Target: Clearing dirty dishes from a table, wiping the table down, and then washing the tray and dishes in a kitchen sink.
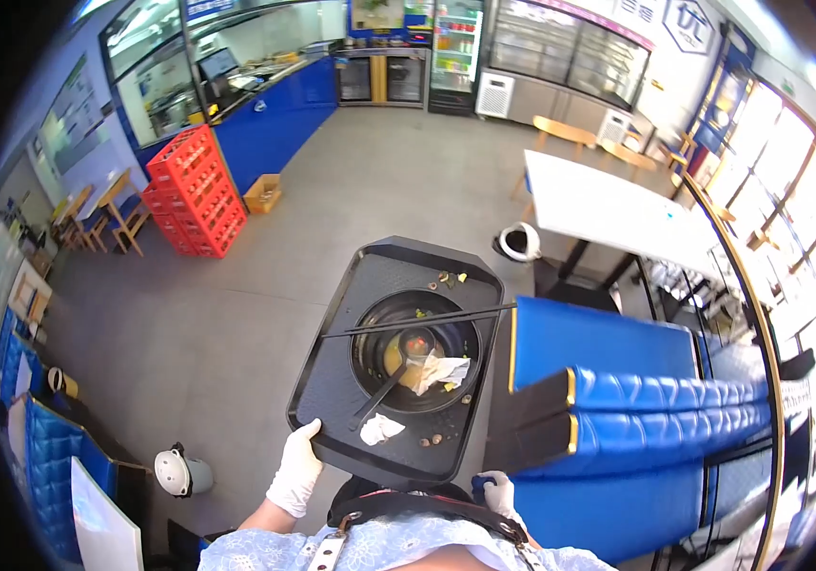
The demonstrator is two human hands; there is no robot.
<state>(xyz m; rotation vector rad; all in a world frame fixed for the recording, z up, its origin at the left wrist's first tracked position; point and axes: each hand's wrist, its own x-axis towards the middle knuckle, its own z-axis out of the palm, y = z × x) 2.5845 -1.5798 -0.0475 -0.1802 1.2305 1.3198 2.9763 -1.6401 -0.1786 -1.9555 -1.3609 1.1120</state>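
My gloved left hand [298,464] grips the near left corner of a black serving tray [336,400], its thumb over the rim. On the tray stands a black bowl [367,364] with leftover broth, bits of food and a crumpled napkin [440,374]. A black ladle-like spoon [388,389] leans in the bowl, and black chopsticks [408,325] lie across it. Another crumpled napkin [380,429] and small scraps lie on the tray. My gloved right hand [499,492] is low beside the tray's near right corner, closed around a dark blue item [483,484], perhaps a cloth.
Blue padded benches [607,342] stand at the right, a white table [607,207] beyond them. A lined waste bin [518,243] is beside that table; a white-lidded bin [183,472] stands at lower left. Stacked red crates [197,193] and a cardboard box [263,194] are near the blue counter [272,114].
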